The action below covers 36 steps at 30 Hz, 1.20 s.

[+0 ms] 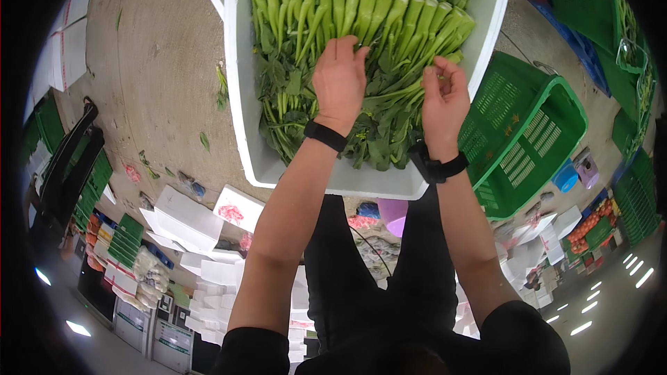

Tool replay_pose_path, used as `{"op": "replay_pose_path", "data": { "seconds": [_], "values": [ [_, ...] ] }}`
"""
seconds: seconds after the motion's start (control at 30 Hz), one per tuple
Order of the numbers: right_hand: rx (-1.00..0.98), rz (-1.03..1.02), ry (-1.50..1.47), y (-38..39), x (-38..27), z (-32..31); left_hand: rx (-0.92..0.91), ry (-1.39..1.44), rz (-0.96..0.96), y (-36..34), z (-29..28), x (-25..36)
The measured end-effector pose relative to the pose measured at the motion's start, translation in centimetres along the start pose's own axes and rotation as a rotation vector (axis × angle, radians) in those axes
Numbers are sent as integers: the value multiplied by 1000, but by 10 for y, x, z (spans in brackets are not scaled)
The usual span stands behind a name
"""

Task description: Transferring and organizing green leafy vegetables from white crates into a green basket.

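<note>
A white foam box (243,121) in front of me holds rows of choy sum (361,10), their pale cut stems toward the far side and dark leaves toward me. My left hand (339,82) lies over the middle of the nearer row, its fingers curled down onto the stems, fingertips partly hidden. At the row's right end, near the box wall, is my right hand (446,101). Its thumb and bent fingers are apart, with a stem beside the thumb and nothing visible between them. Each wrist wears a black band.
Right of the box stands a green plastic crate (528,139), with a blue bin (565,176) beyond it. White foam boxes and lids (184,219) pile up behind me. Loose leaves (221,90) lie on the concrete floor (167,62). A black handle-like frame (69,160) stands at far left.
</note>
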State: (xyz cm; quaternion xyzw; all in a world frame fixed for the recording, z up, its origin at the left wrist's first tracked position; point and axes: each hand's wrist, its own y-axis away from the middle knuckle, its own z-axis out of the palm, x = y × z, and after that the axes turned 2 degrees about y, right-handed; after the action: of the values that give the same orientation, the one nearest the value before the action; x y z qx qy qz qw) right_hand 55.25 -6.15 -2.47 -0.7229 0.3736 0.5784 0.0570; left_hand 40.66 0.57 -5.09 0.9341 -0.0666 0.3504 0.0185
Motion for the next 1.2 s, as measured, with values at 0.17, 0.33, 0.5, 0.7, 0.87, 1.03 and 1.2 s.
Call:
{"op": "replay_pose_path", "data": {
  "seconds": [0.17, 0.33, 0.5, 0.7, 0.87, 1.03, 1.2],
  "values": [
    [34, 54, 78, 12, 7, 6, -43, 83, -16, -8, 3, -6],
    [4, -77, 155, 8, -5, 32, -4, 1, 88, -5, 4, -12],
    [-45, -294, 246, 0, -3, 57, 17, 92, 9, -2, -12, -7],
    [-87, -372, 461, -8, -1, 65, -39, 240, -197, 17, -49, -6],
    [-95, -402, 501, -10, -1, 68, -36, 308, -300, 36, -75, -18],
    [-163, -440, 531, -20, -1, 61, 94, 341, -382, 48, -118, -36],
    [-120, -579, 652, -25, -1, 66, 144, 309, -420, 66, -167, -70]
  ]
}}
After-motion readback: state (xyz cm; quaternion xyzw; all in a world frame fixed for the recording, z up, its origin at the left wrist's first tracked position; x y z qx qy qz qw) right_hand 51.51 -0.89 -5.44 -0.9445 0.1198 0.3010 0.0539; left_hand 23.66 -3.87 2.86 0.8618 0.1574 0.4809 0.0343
